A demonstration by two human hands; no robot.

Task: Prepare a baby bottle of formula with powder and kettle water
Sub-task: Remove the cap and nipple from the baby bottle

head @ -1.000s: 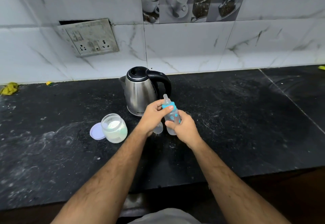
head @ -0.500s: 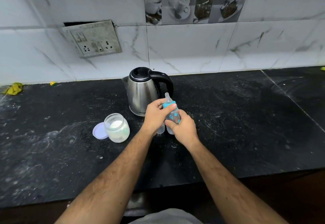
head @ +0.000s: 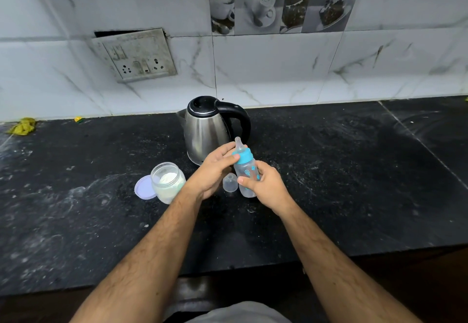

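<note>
A clear baby bottle [head: 247,173] with a blue collar and teat stands tilted in front of the steel kettle [head: 206,130]. My right hand [head: 264,187] grips the bottle's body. My left hand [head: 215,169] has thumb and fingers on the blue collar [head: 243,156]. The bottle's clear dome cap [head: 230,182] stands on the black counter between my hands. An open jar of white powder [head: 168,182] stands left of my left wrist, its lilac lid [head: 143,187] lying beside it.
The black stone counter [head: 354,183] runs wide to both sides, dusted with white marks. A tiled wall with a socket plate [head: 138,55] rises behind the kettle. A yellow-green scrap [head: 23,126] lies at the far left back edge.
My left hand has shifted a little around the blue collar and drawn slightly left, so the clear cap on the counter shows fully. The bottle stays in my right hand.
</note>
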